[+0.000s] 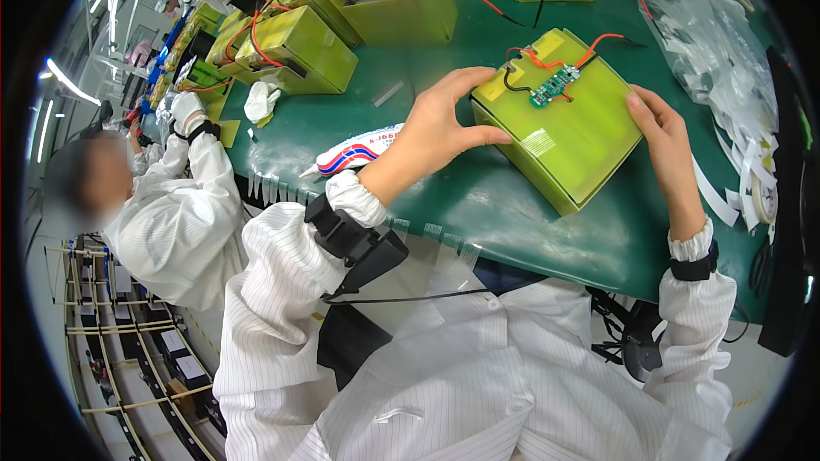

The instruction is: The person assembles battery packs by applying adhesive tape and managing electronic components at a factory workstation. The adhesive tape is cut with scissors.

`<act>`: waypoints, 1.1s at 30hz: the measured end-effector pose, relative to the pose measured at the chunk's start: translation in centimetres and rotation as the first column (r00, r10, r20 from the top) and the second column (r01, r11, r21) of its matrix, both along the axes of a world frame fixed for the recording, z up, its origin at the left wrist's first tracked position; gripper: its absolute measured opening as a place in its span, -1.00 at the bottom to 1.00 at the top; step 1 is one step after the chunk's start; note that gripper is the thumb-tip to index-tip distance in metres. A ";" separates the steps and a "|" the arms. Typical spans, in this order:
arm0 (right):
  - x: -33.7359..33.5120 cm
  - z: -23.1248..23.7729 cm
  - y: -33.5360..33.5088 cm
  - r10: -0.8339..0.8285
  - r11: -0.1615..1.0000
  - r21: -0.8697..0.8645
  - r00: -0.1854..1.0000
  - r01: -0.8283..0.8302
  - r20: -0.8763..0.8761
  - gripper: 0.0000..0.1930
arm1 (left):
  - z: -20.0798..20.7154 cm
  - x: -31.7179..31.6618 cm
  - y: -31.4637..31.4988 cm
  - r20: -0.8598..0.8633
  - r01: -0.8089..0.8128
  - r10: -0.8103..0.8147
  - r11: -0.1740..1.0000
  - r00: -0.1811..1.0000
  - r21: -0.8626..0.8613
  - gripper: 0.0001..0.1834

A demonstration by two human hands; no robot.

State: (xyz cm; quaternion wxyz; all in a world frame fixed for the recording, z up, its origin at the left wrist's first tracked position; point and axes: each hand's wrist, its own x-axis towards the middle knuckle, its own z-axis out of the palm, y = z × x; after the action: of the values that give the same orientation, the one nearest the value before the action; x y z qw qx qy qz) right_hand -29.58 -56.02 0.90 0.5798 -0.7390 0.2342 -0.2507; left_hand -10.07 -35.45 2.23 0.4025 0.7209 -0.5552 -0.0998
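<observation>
Workbench: a dark green top (632,222), spread across the upper view.
Co-worker: a person in a striped white coat (175,230), seated at the left; gloved hand (186,108) near the bench edge.
Other packs: yellow-green boxes (397,0) with red and black leads, at the far side.
Clear plastic: a crumpled heap (700,26), at the upper right.
Pack in hand: a yellow-green box (589,141), between the two hands over the bench; its underside is hidden, so I cannot tell whether it touches the top.
Left hand: (440,124) grasping the pack's left side, thumb and forefinger spread along it.
Right hand: (662,124) gripping the right side, fingertips at the edge.
Tube: white, red and blue (359,151), lying beside the left wrist.
Circuit board: small, green (555,85), on the pack's upper face; red and black wires attached.
</observation>
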 end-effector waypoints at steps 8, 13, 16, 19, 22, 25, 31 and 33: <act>0.2 0.0 -0.3 0.003 1.000 0.022 1.000 -0.003 0.014 -0.59 | 0.1 0.4 -0.4 0.053 -0.012 0.015 0.999 0.998 -0.048 -0.29; 0.3 -0.3 -0.3 -0.015 1.000 0.004 1.000 0.015 -0.009 -0.59 | 0.2 0.5 -0.3 0.048 -0.018 0.019 1.000 0.999 -0.014 -0.30; 0.2 -0.3 0.2 -0.093 0.995 -0.042 0.995 0.092 -0.021 -0.57 | -0.1 0.3 -0.3 0.067 -0.008 0.009 1.000 0.998 -0.016 -0.26; -0.1 -0.1 0.1 -0.186 0.970 -0.153 0.982 0.189 0.031 -0.53 | -0.3 0.3 -0.2 0.052 0.010 -0.009 1.000 0.999 -0.005 -0.22; -0.6 0.9 0.4 -0.209 0.947 -0.246 0.978 0.209 0.025 -0.52 | -0.3 0.3 0.0 -0.026 0.008 -0.010 0.997 1.000 -0.074 -0.20; -1.5 1.7 1.9 -0.192 0.955 -0.231 0.981 0.185 -0.007 -0.53 | 0.4 0.5 0.2 0.229 0.112 -0.092 0.991 0.969 -0.077 -0.20; -2.7 0.5 1.8 -0.154 0.981 -0.118 0.988 0.156 0.028 -0.45 | 0.9 -0.8 -0.3 0.527 0.286 -0.235 0.958 0.817 -0.015 -0.24; -2.5 0.4 2.1 -0.107 0.991 -0.077 0.993 0.111 0.049 -0.33 | 1.4 -1.8 -0.4 0.556 0.302 -0.269 0.953 0.787 0.034 -0.22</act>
State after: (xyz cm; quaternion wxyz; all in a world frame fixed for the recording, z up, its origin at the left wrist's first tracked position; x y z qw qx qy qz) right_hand -32.07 -53.88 1.32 0.5405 -0.7419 0.2509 -0.3075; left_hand -11.85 -35.83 3.66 0.2251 0.6144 -0.7530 0.0693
